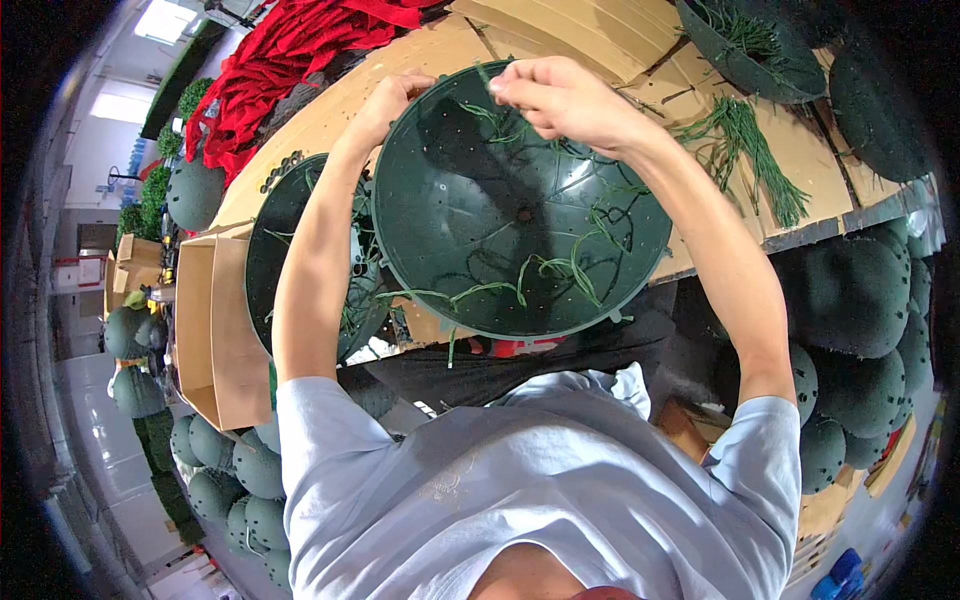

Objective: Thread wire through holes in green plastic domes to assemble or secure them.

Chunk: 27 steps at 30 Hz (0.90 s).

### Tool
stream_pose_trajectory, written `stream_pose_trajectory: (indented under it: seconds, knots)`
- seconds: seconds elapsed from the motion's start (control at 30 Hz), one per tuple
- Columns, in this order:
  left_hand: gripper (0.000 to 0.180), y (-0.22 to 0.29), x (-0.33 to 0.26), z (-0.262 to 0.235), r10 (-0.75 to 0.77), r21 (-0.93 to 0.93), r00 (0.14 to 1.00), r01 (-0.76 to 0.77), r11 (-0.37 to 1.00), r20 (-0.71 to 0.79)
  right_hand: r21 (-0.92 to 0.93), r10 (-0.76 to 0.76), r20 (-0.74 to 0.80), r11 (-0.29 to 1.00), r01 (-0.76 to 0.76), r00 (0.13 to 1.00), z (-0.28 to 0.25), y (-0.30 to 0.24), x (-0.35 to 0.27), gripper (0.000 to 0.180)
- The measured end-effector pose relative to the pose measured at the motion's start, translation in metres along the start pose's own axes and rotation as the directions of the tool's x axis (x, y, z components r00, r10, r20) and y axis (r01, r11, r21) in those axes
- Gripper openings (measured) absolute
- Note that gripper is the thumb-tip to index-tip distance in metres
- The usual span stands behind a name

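A large dark green plastic half-sphere shell (465, 220) with small holes is tilted in front of me, its hollow side toward me. My left hand (392, 104) grips its upper left rim, the fingertips partly hidden behind the edge. Over the upper part of the shell, my right hand (562, 98) is closed in a pinch on a thin green tie. More green ties (575, 268) are threaded in a loose, wavy line around the inside of the shell. One tie end hangs below the lower rim.
A bundle of green ties (748, 165) lies on the cardboard-covered table (815, 165) at right. Another dark shell (268, 240) sits at left beside an open cardboard box (215, 330). Red cloth (275, 75) is heaped at the back left. Dark green balls (845, 295) are piled at lower right.
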<state>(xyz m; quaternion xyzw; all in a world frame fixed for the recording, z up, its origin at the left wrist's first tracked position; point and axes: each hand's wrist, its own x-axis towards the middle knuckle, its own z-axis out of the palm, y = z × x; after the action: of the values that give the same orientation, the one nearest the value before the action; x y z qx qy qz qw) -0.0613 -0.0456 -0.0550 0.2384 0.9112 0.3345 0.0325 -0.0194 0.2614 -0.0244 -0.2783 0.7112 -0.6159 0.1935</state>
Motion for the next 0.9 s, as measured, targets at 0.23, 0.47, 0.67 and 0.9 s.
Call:
stream_pose_trajectory:
  seconds: [0.23, 0.47, 0.67, 0.9]
  knots:
    - [0.035, -0.008, -0.002, 0.0, 0.061, 0.065, 0.995, -0.056, 0.996, -0.079, -0.686, -0.117, -0.14, 0.728, -0.011, 0.983, 0.03, 0.003, 0.031, 0.03]
    - [0.034, 0.0, -0.002, 0.005, 0.035, -0.028, 0.999, -0.036, 0.999, -0.028, -0.835, -0.095, -0.073, 0.551, -0.008, 0.993, 0.045, 0.027, 0.054, 0.035]
    - [0.034, 0.001, -0.003, 0.004, 0.041, -0.008, 0.999, -0.041, 0.999, -0.013, -0.753, -0.116, -0.158, 0.657, -0.043, 0.981, 0.051, 0.025, 0.057, 0.031]
    - [0.029, -0.01, 0.0, 0.007, 0.01, 0.003, 1.0, -0.01, 1.0, 0.013, -0.787, -0.102, -0.147, 0.615, -0.054, 0.984, 0.059, 0.028, 0.064, 0.03]
